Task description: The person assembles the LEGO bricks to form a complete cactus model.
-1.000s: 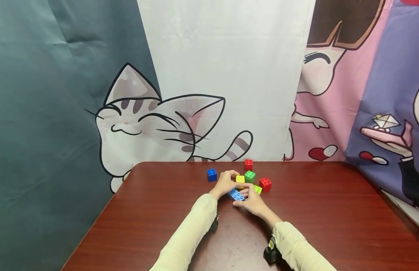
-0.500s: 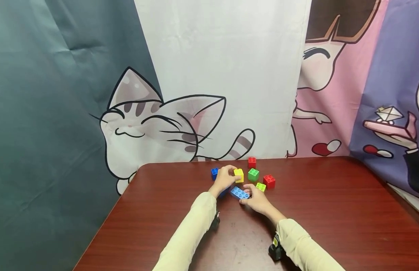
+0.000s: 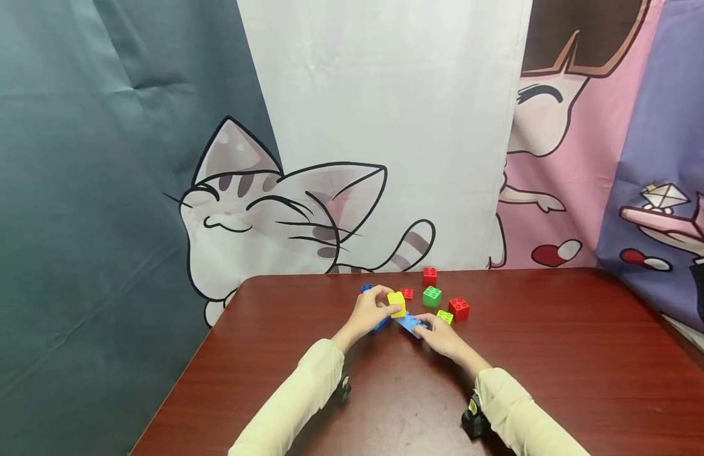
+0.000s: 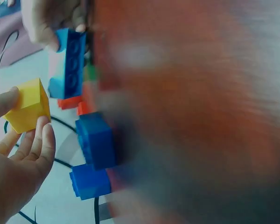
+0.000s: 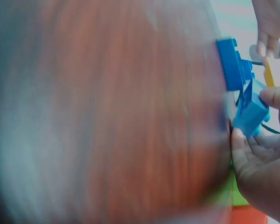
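Between its thumb and fingers, my left hand (image 3: 366,315) holds a yellow toy brick (image 3: 396,304), also seen as a yellow brick (image 4: 28,107) in the left wrist view. My right hand (image 3: 444,337) pinches a long light blue toy brick (image 3: 409,322) by one end; the brick is tilted, and its studs show in the left wrist view. The yellow brick is close to the far end of the light blue one; whether they touch I cannot tell. Beneath my left hand lies a dark blue brick (image 3: 380,325), partly hidden, with a smaller dark blue brick (image 3: 366,288) behind.
Several bricks stand beyond my hands on the brown table (image 3: 261,342): a small red brick (image 3: 407,294), a green brick (image 3: 432,296), a red brick (image 3: 429,276) at the back edge, another red brick (image 3: 459,308) and a lime brick (image 3: 445,316). A printed curtain (image 3: 397,126) hangs behind.
My left hand has drawn the yellow brick toward me and left, uncovering the small red brick. My right hand now grips the light blue brick and has tilted it.
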A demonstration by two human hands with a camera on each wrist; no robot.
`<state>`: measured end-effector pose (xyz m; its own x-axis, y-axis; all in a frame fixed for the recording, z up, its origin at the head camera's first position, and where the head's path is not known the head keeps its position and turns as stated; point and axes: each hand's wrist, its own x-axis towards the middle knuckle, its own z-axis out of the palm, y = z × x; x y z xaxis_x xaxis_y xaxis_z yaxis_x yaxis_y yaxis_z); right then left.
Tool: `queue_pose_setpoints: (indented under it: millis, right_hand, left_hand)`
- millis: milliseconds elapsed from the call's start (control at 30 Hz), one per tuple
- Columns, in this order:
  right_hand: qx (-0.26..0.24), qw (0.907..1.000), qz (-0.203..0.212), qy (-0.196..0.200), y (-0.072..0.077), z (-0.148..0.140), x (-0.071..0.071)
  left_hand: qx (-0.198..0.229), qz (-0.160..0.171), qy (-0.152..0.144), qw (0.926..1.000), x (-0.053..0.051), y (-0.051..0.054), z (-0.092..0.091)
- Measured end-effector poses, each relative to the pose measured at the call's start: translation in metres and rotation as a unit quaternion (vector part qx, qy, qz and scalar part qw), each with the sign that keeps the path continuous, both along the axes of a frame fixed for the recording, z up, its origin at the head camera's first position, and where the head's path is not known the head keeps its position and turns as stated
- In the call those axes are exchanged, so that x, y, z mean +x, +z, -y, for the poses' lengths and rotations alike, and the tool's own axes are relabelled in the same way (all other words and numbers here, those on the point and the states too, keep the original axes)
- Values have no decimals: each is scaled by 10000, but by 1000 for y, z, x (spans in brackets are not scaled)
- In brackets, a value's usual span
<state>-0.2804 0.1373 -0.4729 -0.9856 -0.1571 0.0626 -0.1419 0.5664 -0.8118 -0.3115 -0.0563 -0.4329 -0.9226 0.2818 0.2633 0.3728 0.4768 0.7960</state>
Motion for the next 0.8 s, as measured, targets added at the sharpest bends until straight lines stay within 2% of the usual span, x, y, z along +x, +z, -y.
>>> queue_pose_setpoints:
  millis: [167,400,500,633,800]
  right_hand:
    - [89,9997,163,151,3,-2,-3]
    - [48,9996,171,216,6,3,-6]
    - [-86,9993,172,308,8,4,-6]
    - [-110,9989,180,419,8,3,-5]
    - [-279,9992,189,223,6,-2,-7]
  left_hand:
    - [-58,56,-62,9999,10,-2,6]
    - [-49,-125,33,9999,11,0,17]
    - [-77,-85,32,9999,13,0,23]
    - [-199,0,-58,9998,21,-2,28]
    - [-283,34,-333,9990,24,-5,25]
